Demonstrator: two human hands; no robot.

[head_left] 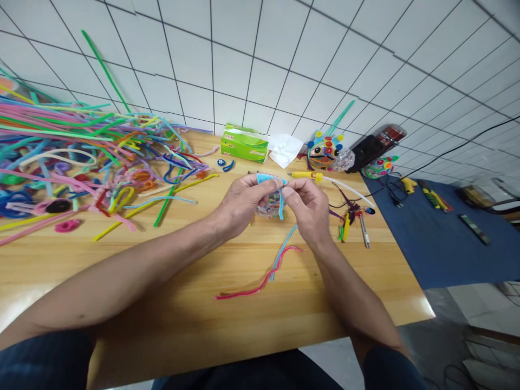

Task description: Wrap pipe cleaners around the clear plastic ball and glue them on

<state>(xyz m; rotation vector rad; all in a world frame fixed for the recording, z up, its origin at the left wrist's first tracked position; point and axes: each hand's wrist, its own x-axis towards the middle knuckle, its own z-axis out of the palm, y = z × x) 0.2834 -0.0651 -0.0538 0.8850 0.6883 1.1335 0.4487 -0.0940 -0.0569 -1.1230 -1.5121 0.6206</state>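
Note:
My left hand [244, 203] is closed, its thumb and fingers pinching a light blue fuzzy pipe cleaner [265, 177] that is bent into a row of close folds or coils. Across from it, my right hand [307, 208] pinches the same pipe cleaner at its right end, where a short tail hangs down between the hands. Just below my fingers, partly hidden, is a shiny, see-through, multicoloured object [269, 209]; its kind is unclear. Nearer to me on the table, a red pipe cleaner [254, 292] crosses a straight light blue pipe cleaner [283, 246].
A big heap of coloured pipe cleaners [93, 146] covers the table's left side. Along the tiled wall stand a green tissue pack [244, 145] and a colourful decorated figure [324, 151]. To the right lie a yellow glue gun [306, 175], a pen [364, 232] and a blue mat [430, 238].

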